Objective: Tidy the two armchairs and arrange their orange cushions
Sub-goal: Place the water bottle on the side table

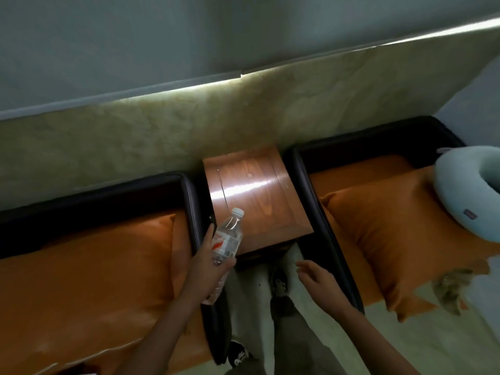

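Note:
Two dark-framed armchairs stand side by side against the wall. On the left armchair (pixel 189 201) lies a large orange cushion (pixel 89 269). The right armchair (pixel 319 212) holds another orange cushion (pixel 389 239), set at an angle. My left hand (pixel 208 263) grips a clear plastic water bottle (pixel 227 236) with a white cap, just over the left chair's inner armrest and the front edge of the side table. My right hand (pixel 319 282) hovers with relaxed fingers over the gap between the chairs, holding nothing.
A glossy wooden side table (pixel 257 193) stands between the chairs. A pale blue neck pillow (pixel 465 196) rests on the right chair's far side. A crumpled scrap (pixel 449 288) lies at that chair's front. My legs and shoes (pixel 278 282) fill the gap below.

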{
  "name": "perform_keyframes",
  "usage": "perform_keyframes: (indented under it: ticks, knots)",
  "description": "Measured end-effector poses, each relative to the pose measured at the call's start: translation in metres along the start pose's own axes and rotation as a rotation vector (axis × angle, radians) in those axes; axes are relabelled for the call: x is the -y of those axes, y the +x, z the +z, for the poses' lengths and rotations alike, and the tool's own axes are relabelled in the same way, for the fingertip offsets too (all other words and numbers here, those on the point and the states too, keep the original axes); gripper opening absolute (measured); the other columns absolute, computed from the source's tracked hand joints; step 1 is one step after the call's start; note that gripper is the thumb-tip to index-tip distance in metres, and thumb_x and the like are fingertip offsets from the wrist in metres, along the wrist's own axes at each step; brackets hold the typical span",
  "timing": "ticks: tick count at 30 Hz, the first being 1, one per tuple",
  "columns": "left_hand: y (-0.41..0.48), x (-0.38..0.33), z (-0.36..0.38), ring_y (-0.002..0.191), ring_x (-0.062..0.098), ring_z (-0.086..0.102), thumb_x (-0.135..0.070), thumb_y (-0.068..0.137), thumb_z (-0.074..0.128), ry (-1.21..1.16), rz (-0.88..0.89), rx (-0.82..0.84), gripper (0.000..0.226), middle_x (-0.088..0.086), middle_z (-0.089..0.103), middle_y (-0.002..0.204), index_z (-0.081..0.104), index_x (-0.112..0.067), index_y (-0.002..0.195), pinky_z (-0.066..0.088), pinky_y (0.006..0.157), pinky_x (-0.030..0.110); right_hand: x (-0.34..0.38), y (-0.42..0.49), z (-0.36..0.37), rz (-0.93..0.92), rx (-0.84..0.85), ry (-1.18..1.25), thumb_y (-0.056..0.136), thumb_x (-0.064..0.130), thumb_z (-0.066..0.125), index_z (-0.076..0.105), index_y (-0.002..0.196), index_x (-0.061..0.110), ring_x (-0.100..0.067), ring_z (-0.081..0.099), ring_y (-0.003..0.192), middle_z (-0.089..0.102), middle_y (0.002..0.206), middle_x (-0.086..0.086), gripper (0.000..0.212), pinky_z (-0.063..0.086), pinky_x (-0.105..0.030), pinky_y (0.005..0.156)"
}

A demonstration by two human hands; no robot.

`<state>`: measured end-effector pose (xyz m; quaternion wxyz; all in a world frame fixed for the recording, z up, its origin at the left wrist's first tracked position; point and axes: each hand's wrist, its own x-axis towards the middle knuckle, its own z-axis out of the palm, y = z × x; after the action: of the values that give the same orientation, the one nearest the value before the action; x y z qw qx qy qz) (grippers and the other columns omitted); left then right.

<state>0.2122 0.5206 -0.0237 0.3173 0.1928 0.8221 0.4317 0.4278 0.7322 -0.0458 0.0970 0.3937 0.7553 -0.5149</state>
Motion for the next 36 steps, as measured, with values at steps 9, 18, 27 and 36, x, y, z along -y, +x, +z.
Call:
perform_keyframes:
  ticks: [9, 18, 27, 36]
  knots:
    - [0.140, -0.032, 0.007, 0.112, -0.001, 0.063, -0.039, 0.093, 0.068, -0.137, 0.013, -0.026, 0.073, -0.018, 0.060, 0.131, 0.024, -0.063, 0.146, 0.056, 0.091, 0.029, 0.113, 0.176, -0.035, -0.244, 0.121, 0.005, 0.101, 0.035, 0.055, 0.054, 0.129, 0.041, 0.004, 0.057, 0.106, 0.061, 0.120, 0.014, 0.028, 0.049, -0.014, 0.085]
    - [0.261, -0.024, 0.017, 0.117, 0.009, 0.064, -0.048, 0.090, 0.068, -0.330, 0.074, -0.062, 0.065, -0.014, 0.061, 0.132, 0.034, -0.053, 0.145, 0.058, 0.092, 0.037, 0.210, 0.323, -0.041, -0.423, 0.093, 0.113, 0.094, 0.044, 0.062, 0.049, 0.126, 0.041, -0.008, 0.067, 0.095, 0.063, 0.109, 0.017, 0.036, 0.054, -0.023, 0.066]
    - [0.362, 0.007, 0.024, 0.137, 0.006, 0.047, -0.048, 0.094, 0.063, -0.253, 0.157, -0.197, 0.072, -0.009, 0.044, 0.153, 0.025, -0.040, 0.155, 0.043, 0.113, 0.045, 0.211, 0.419, -0.014, -0.361, 0.253, 0.310, 0.099, 0.023, 0.060, 0.031, 0.150, 0.039, -0.010, 0.069, 0.110, 0.063, 0.133, 0.002, 0.061, 0.061, -0.034, 0.075]
    - [0.413, 0.032, 0.001, 0.147, 0.009, 0.035, -0.027, 0.098, 0.062, -0.316, 0.235, -0.274, 0.074, -0.009, 0.033, 0.160, 0.017, -0.034, 0.157, 0.032, 0.121, 0.047, 0.222, 0.469, 0.010, -0.635, 0.248, 0.210, 0.096, 0.005, 0.064, 0.039, 0.153, 0.022, -0.012, 0.051, 0.136, 0.053, 0.149, 0.005, 0.064, 0.044, -0.041, 0.113]
